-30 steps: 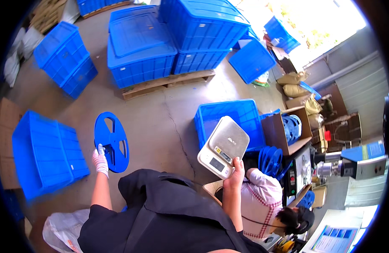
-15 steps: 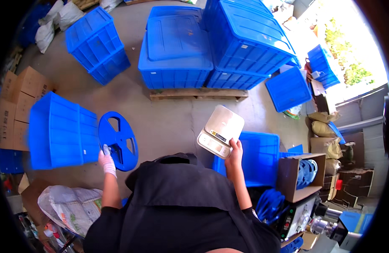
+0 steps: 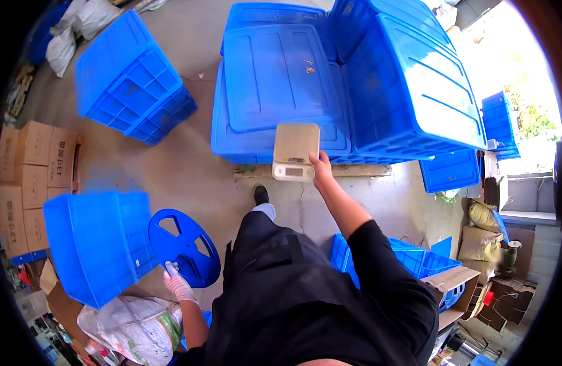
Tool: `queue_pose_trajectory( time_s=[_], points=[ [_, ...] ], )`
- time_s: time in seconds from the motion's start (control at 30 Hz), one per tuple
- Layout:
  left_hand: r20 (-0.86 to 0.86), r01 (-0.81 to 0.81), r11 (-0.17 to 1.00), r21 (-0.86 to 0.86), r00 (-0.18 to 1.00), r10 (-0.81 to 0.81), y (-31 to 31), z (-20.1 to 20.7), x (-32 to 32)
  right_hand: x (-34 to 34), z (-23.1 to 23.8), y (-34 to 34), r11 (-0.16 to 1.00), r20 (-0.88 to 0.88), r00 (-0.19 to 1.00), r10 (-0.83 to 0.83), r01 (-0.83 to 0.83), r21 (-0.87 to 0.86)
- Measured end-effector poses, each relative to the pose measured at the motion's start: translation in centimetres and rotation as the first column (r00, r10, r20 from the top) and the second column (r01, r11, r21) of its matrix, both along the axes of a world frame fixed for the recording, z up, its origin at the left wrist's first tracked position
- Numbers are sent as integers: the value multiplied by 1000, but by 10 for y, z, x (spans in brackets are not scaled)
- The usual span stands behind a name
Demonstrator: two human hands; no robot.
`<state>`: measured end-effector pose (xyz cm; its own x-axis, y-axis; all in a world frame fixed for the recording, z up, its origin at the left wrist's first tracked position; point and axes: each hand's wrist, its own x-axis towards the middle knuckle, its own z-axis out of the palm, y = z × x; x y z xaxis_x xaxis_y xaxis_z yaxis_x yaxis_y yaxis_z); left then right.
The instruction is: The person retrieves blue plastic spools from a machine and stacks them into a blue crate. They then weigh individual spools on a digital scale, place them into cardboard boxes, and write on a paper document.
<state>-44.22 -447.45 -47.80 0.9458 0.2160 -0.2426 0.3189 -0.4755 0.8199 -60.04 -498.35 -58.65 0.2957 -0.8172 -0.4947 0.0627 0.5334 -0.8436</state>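
Note:
My left hand (image 3: pixel 178 282), in a pale glove, is closed on the lower edge of a round blue plastic reel (image 3: pixel 192 253) with wide cut-outs. That reel hangs tilted beside a stack of blue crates (image 3: pixel 95 244). Bare and stretched forward, my right hand (image 3: pixel 321 168) grips the right edge of a flat kitchen scale (image 3: pixel 297 146). A metal plate and a white front panel with a small display make up the scale. It is held in front of the large lidded blue bins (image 3: pixel 275 79), overlapping their near edge in view; whether it touches them I cannot tell.
The large bins stand on a wooden pallet (image 3: pixel 354 171). More stacked blue crates (image 3: pixel 131 85) are at the far left, near cardboard boxes (image 3: pixel 34 189). A white woven sack (image 3: pixel 131 329) lies by my left arm. An open carton (image 3: pixel 455 287) is at my right.
I have come closer to the large bins, one foot now showing ahead. My right arm has reached forward with the scale. The reel remains in my left hand.

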Motion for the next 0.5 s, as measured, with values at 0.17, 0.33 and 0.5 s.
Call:
queue_pose_trajectory(
  time_s=[0.17,0.33,0.5],
  points=[
    [-98,19,999,37,995,-15,-49,-5,40,140,-58,-108,997,22,998,64,-63,-34],
    [-219,-60,996,62,973,73,-77,1,49,225,-85,-184,990,14,994,106,-104,-92],
    [-199,-109,982,154,970,139,-99,1,43,249,-102,-215,953,-105,976,190,-209,-219]
  ],
)
